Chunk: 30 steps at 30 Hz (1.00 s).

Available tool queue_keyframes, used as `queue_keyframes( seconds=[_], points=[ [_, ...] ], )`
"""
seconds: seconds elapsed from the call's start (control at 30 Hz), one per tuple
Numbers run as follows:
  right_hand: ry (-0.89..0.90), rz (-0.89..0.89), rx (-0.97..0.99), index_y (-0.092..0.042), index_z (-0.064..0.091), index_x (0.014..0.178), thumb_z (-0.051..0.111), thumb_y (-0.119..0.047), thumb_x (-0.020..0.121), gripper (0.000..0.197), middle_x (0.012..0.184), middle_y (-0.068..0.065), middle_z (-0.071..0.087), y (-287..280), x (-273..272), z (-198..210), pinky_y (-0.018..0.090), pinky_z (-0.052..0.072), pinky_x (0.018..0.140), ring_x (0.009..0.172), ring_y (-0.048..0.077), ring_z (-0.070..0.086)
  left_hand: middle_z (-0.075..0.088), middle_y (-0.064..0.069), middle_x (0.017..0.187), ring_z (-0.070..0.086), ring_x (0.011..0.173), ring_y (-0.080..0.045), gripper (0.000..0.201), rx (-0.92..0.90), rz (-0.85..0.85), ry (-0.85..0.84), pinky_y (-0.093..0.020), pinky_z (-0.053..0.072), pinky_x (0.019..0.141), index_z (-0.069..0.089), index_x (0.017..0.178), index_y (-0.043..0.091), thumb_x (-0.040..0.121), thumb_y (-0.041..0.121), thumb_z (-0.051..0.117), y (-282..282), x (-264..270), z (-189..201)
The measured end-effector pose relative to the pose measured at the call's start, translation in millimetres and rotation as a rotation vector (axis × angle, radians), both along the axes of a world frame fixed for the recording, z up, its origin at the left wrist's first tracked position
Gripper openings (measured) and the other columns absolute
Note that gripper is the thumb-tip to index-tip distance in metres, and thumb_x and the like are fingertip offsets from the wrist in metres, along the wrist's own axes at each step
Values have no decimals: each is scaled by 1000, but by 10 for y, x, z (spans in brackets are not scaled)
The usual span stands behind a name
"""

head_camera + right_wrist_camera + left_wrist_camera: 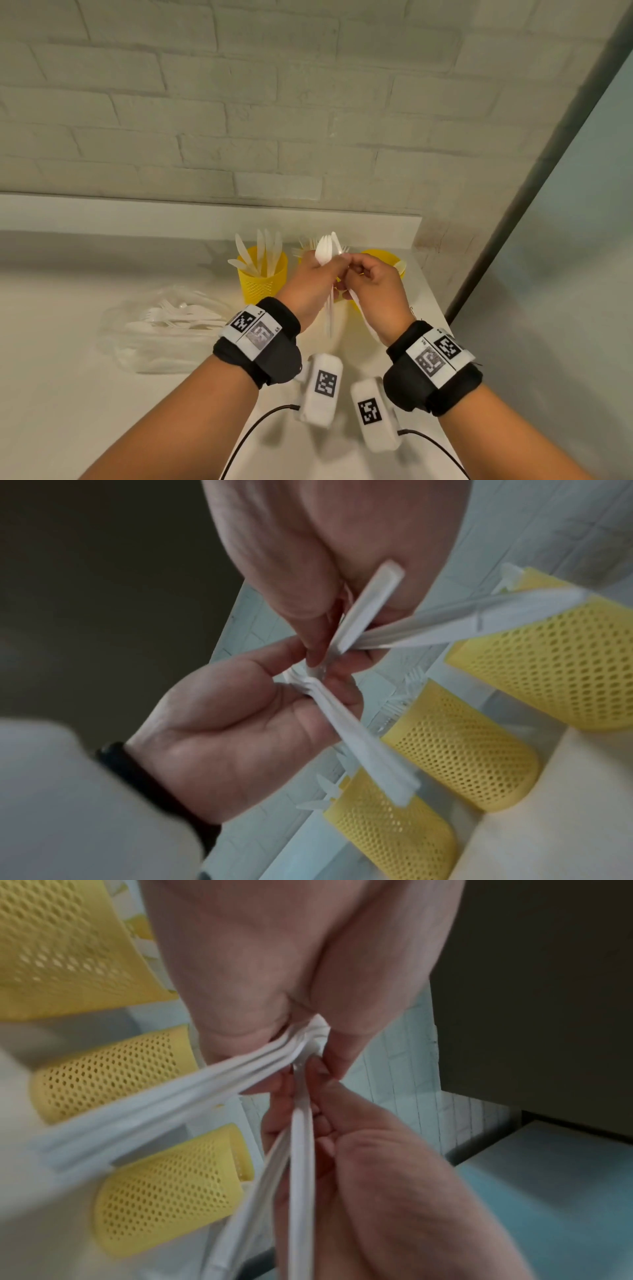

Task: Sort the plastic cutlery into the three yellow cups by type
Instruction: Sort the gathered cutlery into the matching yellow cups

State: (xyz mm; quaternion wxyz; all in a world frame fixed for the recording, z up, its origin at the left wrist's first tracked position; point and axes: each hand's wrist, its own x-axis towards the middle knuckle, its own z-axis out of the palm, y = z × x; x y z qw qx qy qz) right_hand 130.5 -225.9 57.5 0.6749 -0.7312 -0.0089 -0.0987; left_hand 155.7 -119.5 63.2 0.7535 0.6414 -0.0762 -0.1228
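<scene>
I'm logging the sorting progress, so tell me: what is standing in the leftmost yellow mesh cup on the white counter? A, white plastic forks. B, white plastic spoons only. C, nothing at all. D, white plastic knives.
D: in the head view the leftmost yellow mesh cup holds white plastic knives, blades pointing up.

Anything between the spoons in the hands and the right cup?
Nothing visible. Left hand holds a spoon bunch; right hand pinches one piece from it. Both are raised in front of the cups. The right cup has its mouth open, one spoon inside; the hands hide the middle cup.
</scene>
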Motion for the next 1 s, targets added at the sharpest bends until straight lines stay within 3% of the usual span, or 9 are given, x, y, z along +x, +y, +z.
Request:
queue_keyframes(
  seconds=[0.17,0.3,0.43,0.53,0.6,0.7,0.77,0.83,1.0],
  points=[
    [-55,-46,108,0,68,105,57,5,89,20,83,9,70,87,28,-35,18,53,62,62,3,65,57,-15,79,55,71,-22,23,-188,26,75,-29,45,60,57,106,1,100,22,48,54,-11,22],
    [-56,-12,146,-13,71,98,64,1,85,20,89,3,73,150,38,-57,15,53,70,75,3,69,58,-28,107,60,96,-30,42,-178,-6,94,-32,51,77,51,122,-13,101,23,46,178,8,-1],
    [25,35,48,-9,74,98,68,-9,84,15,95,5,75,148,122,-33,14,51,76,83,5,69,64,-16,108,61,96,-20,40,-15,27,50,-36,47,89,54,122,-4,102,29,43,395,-3,-26],
    [31,4,9,-11,74,95,71,-12,82,14,88,2,72,191,310,129,13,48,73,79,9,63,54,-2,94,47,80,-15,28,83,123,48,-28,36,74,53,104,13,98,40,48,665,-15,-76],
    [-39,-32,20,-10,73,98,71,-13,82,16,87,3,69,277,488,302,17,49,73,78,10,61,50,0,91,42,77,-16,32,114,149,48,-29,35,73,53,97,18,91,50,53,849,-14,-119],
    [-181,-58,-58,-17,69,87,71,-17,82,5,72,-3,61,540,755,537,25,48,70,71,14,56,53,2,88,46,71,-15,58,161,217,4,-30,38,69,49,110,11,79,59,58,1037,-41,-123],
    [-231,-63,-132,-19,64,78,72,-18,81,8,65,-4,59,759,915,566,31,50,68,65,18,57,54,0,90,48,74,-15,60,160,250,-17,-29,40,68,45,116,11,79,56,60,1128,-61,-103],
    [-221,-47,-251,-18,64,74,72,-20,80,10,63,-2,60,944,1053,449,35,52,71,66,22,60,53,-2,91,49,76,-14,42,161,269,-48,-27,42,67,42,111,12,90,44,58,1200,-82,-74],
    [-21,0,-576,-4,73,96,69,-18,81,21,93,11,72,1089,1121,-47,28,47,83,94,25,64,48,1,87,48,72,-9,22,220,335,-126,-23,45,67,41,106,11,98,29,52,1349,-134,22]
  ],
)
